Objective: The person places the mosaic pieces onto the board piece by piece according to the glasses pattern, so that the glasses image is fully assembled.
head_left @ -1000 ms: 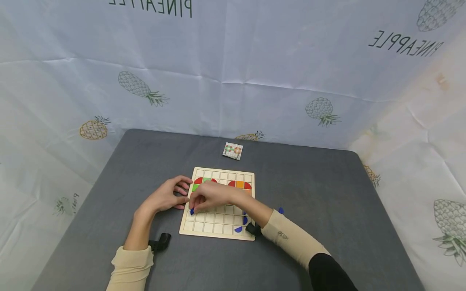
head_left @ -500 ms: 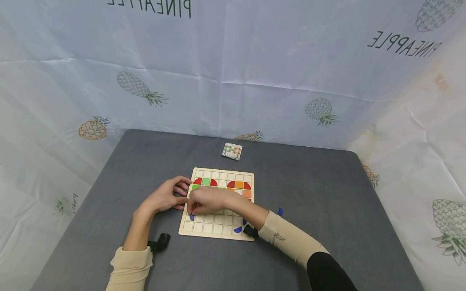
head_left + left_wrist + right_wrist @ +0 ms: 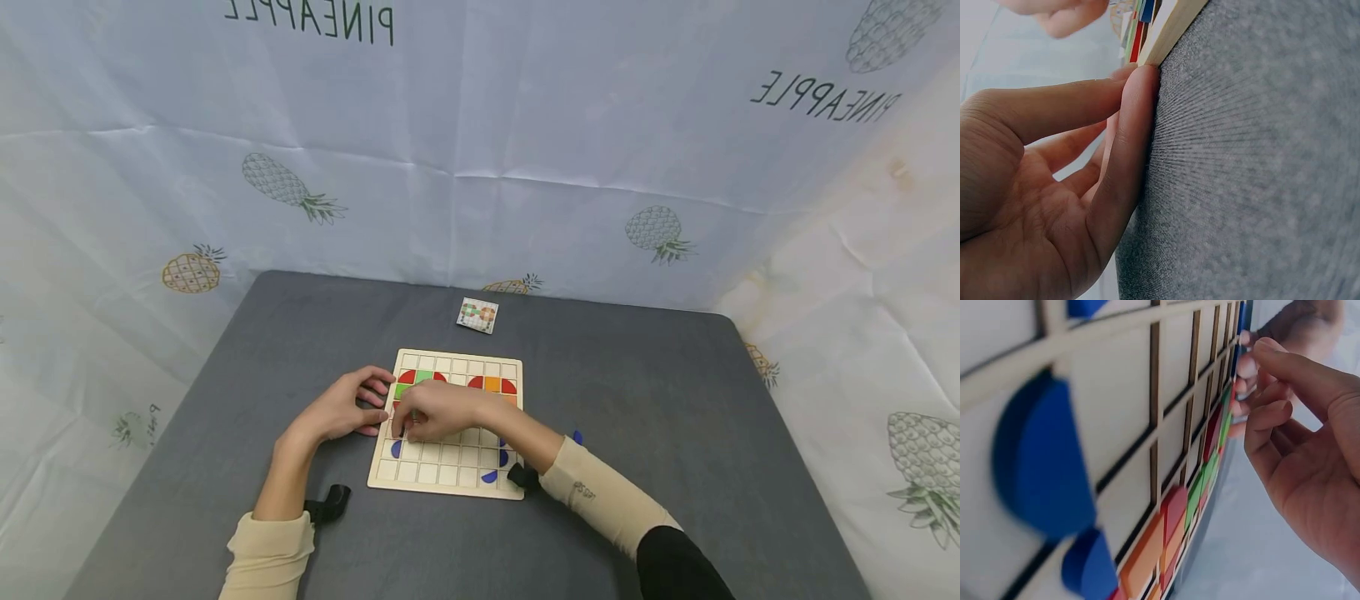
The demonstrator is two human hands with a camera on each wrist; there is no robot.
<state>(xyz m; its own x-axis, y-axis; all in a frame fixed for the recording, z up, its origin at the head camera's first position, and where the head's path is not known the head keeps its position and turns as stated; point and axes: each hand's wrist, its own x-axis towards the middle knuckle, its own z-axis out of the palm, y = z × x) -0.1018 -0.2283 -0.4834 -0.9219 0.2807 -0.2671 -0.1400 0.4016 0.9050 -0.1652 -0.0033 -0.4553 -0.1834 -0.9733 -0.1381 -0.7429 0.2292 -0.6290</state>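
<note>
A square wooden grid board lies on the table with coloured tiles in its cells. My left hand rests at the board's left edge; in the left wrist view its thumb and a finger touch the board's side. Over the left half of the board, my right hand hovers with loosely bent fingers. Nothing shows between its thumb and fingers in the right wrist view. Just below it sits a blue half-round tile in the left column. Another blue tile stands large in the right wrist view.
A small pattern card lies behind the board. One loose blue tile is on the table to the right, and another blue tile is near the board's front right. Red and green tiles and orange tiles fill upper cells.
My right hand moved toward me to the left column, then let go of the blue tile and rose slightly away. The left hand has stayed at the board's edge.
</note>
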